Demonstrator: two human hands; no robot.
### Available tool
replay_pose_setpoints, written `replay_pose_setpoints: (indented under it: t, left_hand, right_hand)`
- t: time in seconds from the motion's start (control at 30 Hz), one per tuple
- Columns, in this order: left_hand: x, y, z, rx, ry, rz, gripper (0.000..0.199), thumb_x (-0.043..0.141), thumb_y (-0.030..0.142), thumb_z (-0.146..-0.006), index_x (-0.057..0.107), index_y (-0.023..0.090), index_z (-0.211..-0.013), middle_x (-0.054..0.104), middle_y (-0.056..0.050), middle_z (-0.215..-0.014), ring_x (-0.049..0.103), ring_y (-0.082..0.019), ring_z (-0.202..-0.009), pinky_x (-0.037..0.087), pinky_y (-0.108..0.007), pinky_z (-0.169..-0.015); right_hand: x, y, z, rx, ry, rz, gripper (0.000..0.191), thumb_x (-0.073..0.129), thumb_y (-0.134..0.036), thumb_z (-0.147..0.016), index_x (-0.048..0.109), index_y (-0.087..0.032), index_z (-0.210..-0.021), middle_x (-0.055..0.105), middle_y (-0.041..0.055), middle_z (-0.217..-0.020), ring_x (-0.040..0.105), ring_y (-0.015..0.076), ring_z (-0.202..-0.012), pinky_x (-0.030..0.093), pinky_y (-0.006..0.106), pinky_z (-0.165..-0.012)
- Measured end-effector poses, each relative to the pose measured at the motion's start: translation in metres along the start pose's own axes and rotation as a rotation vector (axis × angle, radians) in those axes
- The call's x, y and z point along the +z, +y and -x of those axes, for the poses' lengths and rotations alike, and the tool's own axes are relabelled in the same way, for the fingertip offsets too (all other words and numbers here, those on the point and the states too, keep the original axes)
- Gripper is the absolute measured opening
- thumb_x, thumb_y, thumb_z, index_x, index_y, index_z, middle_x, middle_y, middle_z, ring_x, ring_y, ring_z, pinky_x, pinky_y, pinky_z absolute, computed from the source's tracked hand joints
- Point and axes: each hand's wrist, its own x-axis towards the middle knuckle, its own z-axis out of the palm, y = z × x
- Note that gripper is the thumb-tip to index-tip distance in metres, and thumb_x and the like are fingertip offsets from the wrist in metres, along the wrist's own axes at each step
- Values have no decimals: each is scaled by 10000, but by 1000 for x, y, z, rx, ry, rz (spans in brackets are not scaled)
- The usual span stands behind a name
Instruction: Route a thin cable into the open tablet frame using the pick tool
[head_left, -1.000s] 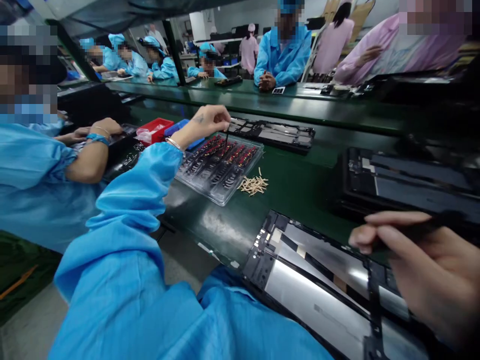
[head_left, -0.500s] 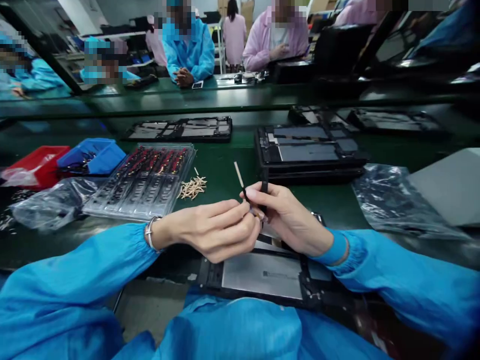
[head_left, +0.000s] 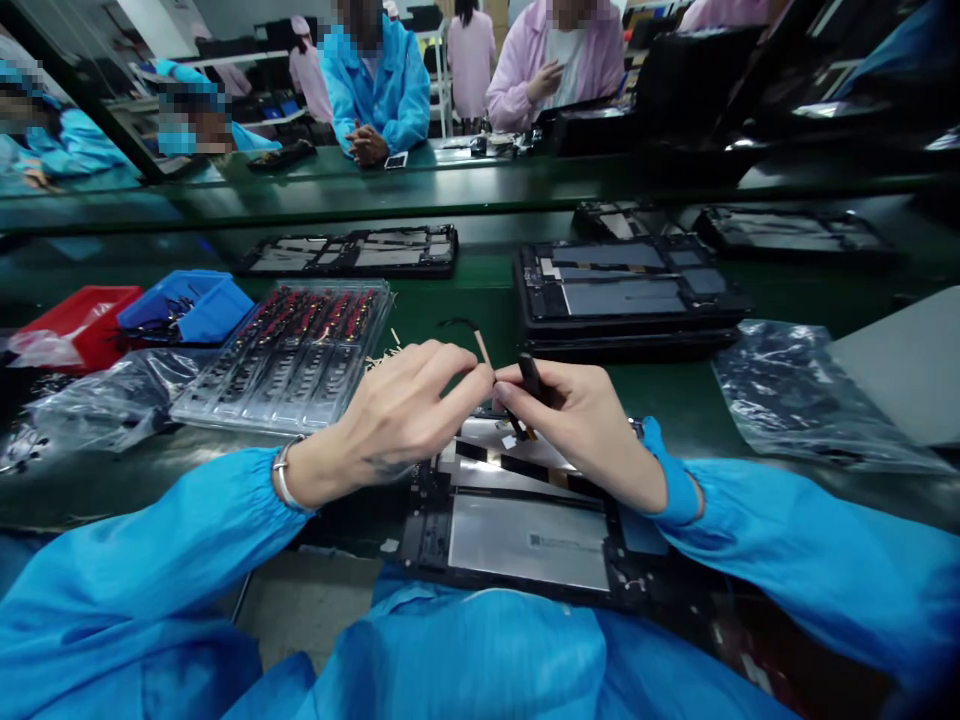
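A thin flex cable [head_left: 466, 333], dark with a pale strip at its end, stands up between the two hands, just above the opened tablet chassis [head_left: 525, 530] lying at the near edge of the green bench [head_left: 450, 300]; the left hand [head_left: 397, 415] pinches the pale end between thumb and forefinger, closed on it; the right hand [head_left: 581, 425] is closed around a slim black tool [head_left: 531, 378], its tip pointing down toward the same spot, fingertips of both hands nearly touching. The cable looks featherlight and limp, likely to curl or crease if pressed; I would judge it fragile at the connector end, best held by the edges of the pale tab, never by the dark ribbon's bend. The chassis beneath, with its silvery battery plate, seems stiff and flat, steady enough without a hand on it.

Left of the hands sits a clear blister tray [head_left: 289, 355] of small red-and-black parts; a scatter of pale peeled tabs [head_left: 382, 355] lies beside it, partly hidden by the left hand; farther left a blue bin [head_left: 187, 305] and a red bin [head_left: 75, 325], with a crumpled plastic bag [head_left: 97, 405] near them. Beyond, more open tablet chassis [head_left: 626, 290] are stacked on the bench; another plastic bag [head_left: 795, 400] lies to the right; people in blue and pink smocks work across the line.
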Motion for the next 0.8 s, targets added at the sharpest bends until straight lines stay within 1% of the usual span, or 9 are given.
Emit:
replay_pose_setpoints:
  t: [0.13,0.27,0.4,0.47,0.53,0.6,0.67,0.73,0.8]
  left_hand:
    - [-4,4,-3,-38,-68,-48,65,609,124,-951,660,84,-951,693,-89,-851,651,-192,-731,532,-294,-631]
    - [-6,13,-7,-39,-106,-160,149,545,103,-969,640,101,-854,686,-86,-814,631,-193,-696,492,-294,-604]
    - [-4,17,-11,5,-107,-246,192,541,116,-964,614,143,-788,635,-47,-730,566,-185,-633,440,-304,-583]
    - [-3,11,-9,15,-104,-238,197,553,147,-966,605,164,-776,604,-24,-705,537,-178,-623,422,-303,-585]
    - [-2,-3,-1,-65,-123,-223,192,540,167,-974,617,171,-797,604,-20,-736,548,-174,-658,409,-295,-592]
    - [-2,-22,13,-229,-215,-186,179,519,187,-989,642,161,-861,620,-27,-804,575,-166,-702,399,-284,-597]
    - [-1,-41,31,-372,-376,-136,194,501,225,-1009,657,146,-926,632,-38,-855,592,-159,-720,382,-279,-593]
    - [1,-56,47,-427,-557,-98,236,469,254,-1029,666,131,-984,642,-52,-880,599,-162,-726,373,-278,-599]
    - [4,-65,58,-419,-713,-78,258,428,197,-1025,674,121,-1023,649,-70,-898,612,-179,-777,392,-281,-636]
  right_hand:
    - [-1,0,3,-147,16,180,124,618,-187,-931,724,-162,-870,672,-22,-754,550,79,-660,390,222,-599]
    - [1,-1,4,-201,7,249,120,611,-131,-920,720,-166,-883,698,-19,-797,566,76,-674,398,217,-617]
    - [2,2,4,-200,11,263,142,597,-126,-917,700,-164,-826,705,-12,-800,573,87,-677,404,229,-625]
    - [2,4,3,-166,11,261,149,603,-159,-918,699,-163,-804,695,-13,-762,567,93,-656,398,237,-607]
    - [1,4,1,-79,14,236,170,619,-227,-922,708,-162,-792,689,-5,-723,572,107,-637,399,247,-583]
    - [-1,4,-1,24,28,170,195,646,-294,-915,722,-166,-788,708,12,-735,591,124,-635,416,259,-571]
    - [-3,4,-3,98,37,95,199,674,-324,-901,735,-174,-787,732,32,-779,610,139,-651,441,275,-580]
    - [-3,4,-5,132,39,46,197,694,-337,-891,744,-181,-782,733,45,-791,615,151,-664,456,293,-585]
    - [-3,6,-5,151,34,13,202,708,-353,-882,748,-185,-777,727,55,-790,612,159,-663,458,305,-572]
